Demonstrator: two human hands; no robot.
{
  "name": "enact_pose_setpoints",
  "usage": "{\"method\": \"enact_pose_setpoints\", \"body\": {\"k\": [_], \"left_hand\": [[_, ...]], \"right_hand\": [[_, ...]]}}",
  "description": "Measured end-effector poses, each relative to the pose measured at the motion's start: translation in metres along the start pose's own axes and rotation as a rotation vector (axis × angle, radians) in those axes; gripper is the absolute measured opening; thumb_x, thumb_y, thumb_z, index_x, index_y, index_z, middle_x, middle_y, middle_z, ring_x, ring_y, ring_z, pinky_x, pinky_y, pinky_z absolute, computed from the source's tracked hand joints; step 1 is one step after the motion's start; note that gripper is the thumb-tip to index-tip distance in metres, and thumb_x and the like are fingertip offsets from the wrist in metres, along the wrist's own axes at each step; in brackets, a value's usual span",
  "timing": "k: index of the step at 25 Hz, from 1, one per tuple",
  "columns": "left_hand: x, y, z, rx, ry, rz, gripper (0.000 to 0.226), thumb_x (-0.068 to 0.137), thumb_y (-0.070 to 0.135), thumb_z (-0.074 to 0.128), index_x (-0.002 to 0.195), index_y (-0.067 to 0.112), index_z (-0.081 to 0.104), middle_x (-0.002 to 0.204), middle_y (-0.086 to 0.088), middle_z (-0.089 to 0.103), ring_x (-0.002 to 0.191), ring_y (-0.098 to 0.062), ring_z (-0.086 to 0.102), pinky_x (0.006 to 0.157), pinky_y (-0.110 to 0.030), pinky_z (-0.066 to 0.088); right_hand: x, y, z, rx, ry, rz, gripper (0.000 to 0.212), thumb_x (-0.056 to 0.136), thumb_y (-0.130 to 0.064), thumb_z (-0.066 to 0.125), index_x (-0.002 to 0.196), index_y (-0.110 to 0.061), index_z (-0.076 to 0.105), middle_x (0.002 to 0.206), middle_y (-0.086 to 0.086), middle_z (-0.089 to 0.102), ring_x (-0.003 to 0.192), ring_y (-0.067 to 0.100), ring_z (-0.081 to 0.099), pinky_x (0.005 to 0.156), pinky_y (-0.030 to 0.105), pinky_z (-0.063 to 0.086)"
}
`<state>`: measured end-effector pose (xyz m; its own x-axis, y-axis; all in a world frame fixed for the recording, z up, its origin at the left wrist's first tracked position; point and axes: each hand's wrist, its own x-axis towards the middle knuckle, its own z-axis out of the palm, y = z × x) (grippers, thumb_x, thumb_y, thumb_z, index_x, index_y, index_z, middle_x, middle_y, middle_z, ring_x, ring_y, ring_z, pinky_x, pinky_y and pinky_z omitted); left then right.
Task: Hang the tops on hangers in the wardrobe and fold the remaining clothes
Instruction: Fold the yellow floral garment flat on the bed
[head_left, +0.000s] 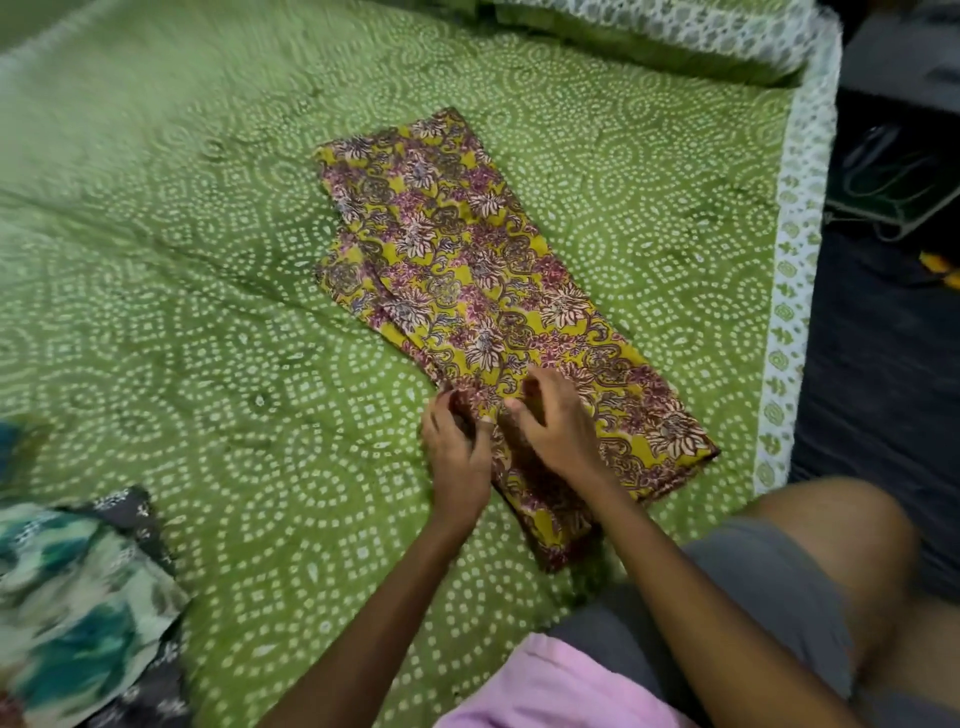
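Note:
A yellow garment with a maroon and white flower print (467, 270) lies folded lengthwise on the green dotted bedsheet (208, 260), running from the middle toward the near right. My left hand (457, 452) pinches the cloth at its near left edge, fingers curled into the fabric. Beside it, my right hand (556, 421) rests on top of the garment with the fingers bent and spread on the cloth; I cannot tell whether it grips a fold.
A pile of other clothes, teal-and-white print over dark floral (88, 608), sits at the near left. The bed's white-bordered edge (789, 291) runs down the right, with dark floor beyond. My knee in grey shorts (779, 587) is at the near right.

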<state>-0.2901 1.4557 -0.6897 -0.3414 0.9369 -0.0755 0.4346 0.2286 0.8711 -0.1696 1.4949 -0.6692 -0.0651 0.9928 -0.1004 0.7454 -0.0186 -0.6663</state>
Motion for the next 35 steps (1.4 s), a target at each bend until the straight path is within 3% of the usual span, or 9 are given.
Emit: {"method": "enact_pose_setpoints", "body": {"k": [5, 9, 15, 20, 26, 28, 30, 33, 35], "left_hand": [[0.044, 0.003, -0.033, -0.559, -0.006, -0.383, 0.017, 0.097, 0.001, 0.037, 0.105, 0.006, 0.052, 0.097, -0.016, 0.061, 0.081, -0.023, 0.060, 0.066, -0.020, 0.050], [0.050, 0.009, -0.039, -0.520, -0.152, -0.496, 0.018, 0.097, 0.004, 0.042, 0.097, -0.002, 0.059, 0.074, -0.012, 0.063, 0.056, -0.017, 0.061, 0.049, -0.020, 0.049], [0.053, 0.031, -0.032, -0.562, -0.113, -0.658, 0.012, 0.092, 0.012, 0.055, 0.089, 0.003, 0.061, 0.083, -0.006, 0.064, 0.080, -0.017, 0.059, 0.089, -0.035, 0.050], [0.060, 0.048, -0.035, -1.190, -0.121, -0.884, 0.020, 0.094, 0.017, 0.051, 0.077, 0.009, 0.055, 0.055, 0.000, 0.061, 0.045, -0.007, 0.057, 0.046, -0.018, 0.051], [0.060, 0.038, -0.023, -1.149, 0.160, -0.734, 0.015, 0.097, 0.016, 0.046, 0.098, 0.005, 0.056, 0.093, -0.008, 0.062, 0.086, -0.015, 0.057, 0.091, -0.029, 0.047], [0.048, 0.035, -0.020, -1.237, 0.210, -0.724, 0.020, 0.101, 0.015, 0.036, 0.092, 0.007, 0.052, 0.085, -0.007, 0.058, 0.072, -0.011, 0.059, 0.076, -0.022, 0.053], [0.041, 0.031, -0.025, -1.307, 0.124, -0.761, 0.024, 0.101, 0.022, 0.035, 0.090, 0.010, 0.052, 0.077, -0.007, 0.060, 0.058, -0.009, 0.060, 0.064, -0.019, 0.054], [0.051, 0.023, -0.038, -1.359, -0.076, -0.818, 0.032, 0.089, 0.040, 0.058, 0.095, 0.009, 0.056, 0.070, -0.011, 0.068, 0.054, -0.004, 0.054, 0.101, -0.027, 0.043], [0.062, 0.028, -0.046, -1.380, -0.126, -0.832, 0.029, 0.088, 0.035, 0.062, 0.085, 0.006, 0.058, 0.065, -0.009, 0.066, 0.054, -0.007, 0.054, 0.087, -0.022, 0.051]], "right_hand": [[0.040, -0.031, 0.031, 0.107, -0.151, -0.048, 0.020, 0.088, -0.027, 0.062, 0.101, -0.013, 0.058, 0.081, -0.005, 0.054, 0.069, 0.010, 0.049, 0.060, 0.022, 0.038], [0.055, -0.006, 0.025, 0.710, -0.026, 0.395, 0.011, 0.092, -0.014, 0.057, 0.081, -0.017, 0.060, 0.076, -0.006, 0.057, 0.069, 0.010, 0.051, 0.073, 0.026, 0.042], [0.053, -0.001, 0.022, 0.779, -0.049, 0.456, 0.011, 0.095, -0.017, 0.051, 0.088, -0.016, 0.059, 0.080, -0.006, 0.057, 0.074, 0.011, 0.051, 0.066, 0.018, 0.039], [0.040, -0.006, 0.022, 0.788, -0.024, 0.280, 0.011, 0.089, -0.024, 0.061, 0.086, -0.014, 0.058, 0.077, 0.000, 0.060, 0.060, 0.009, 0.057, 0.054, 0.019, 0.048], [0.037, -0.004, 0.030, 0.630, -0.029, 0.280, 0.006, 0.086, -0.012, 0.063, 0.087, -0.015, 0.057, 0.082, 0.007, 0.062, 0.074, 0.026, 0.059, 0.069, 0.039, 0.051], [0.042, 0.002, 0.029, 0.702, -0.030, 0.367, 0.012, 0.088, -0.008, 0.059, 0.100, -0.007, 0.061, 0.088, 0.006, 0.064, 0.080, 0.026, 0.059, 0.074, 0.037, 0.049], [0.043, 0.004, 0.029, 0.665, -0.020, 0.361, 0.017, 0.089, -0.008, 0.059, 0.105, -0.004, 0.061, 0.094, 0.009, 0.065, 0.086, 0.028, 0.061, 0.078, 0.038, 0.051], [0.035, -0.003, 0.029, 0.598, 0.014, 0.269, 0.025, 0.087, -0.021, 0.065, 0.106, -0.005, 0.061, 0.098, 0.010, 0.065, 0.088, 0.025, 0.060, 0.076, 0.033, 0.049], [0.027, -0.007, 0.029, 0.468, -0.021, 0.170, 0.056, 0.080, -0.036, 0.071, 0.122, -0.003, 0.054, 0.114, 0.008, 0.060, 0.102, 0.020, 0.055, 0.086, 0.030, 0.047]]}}
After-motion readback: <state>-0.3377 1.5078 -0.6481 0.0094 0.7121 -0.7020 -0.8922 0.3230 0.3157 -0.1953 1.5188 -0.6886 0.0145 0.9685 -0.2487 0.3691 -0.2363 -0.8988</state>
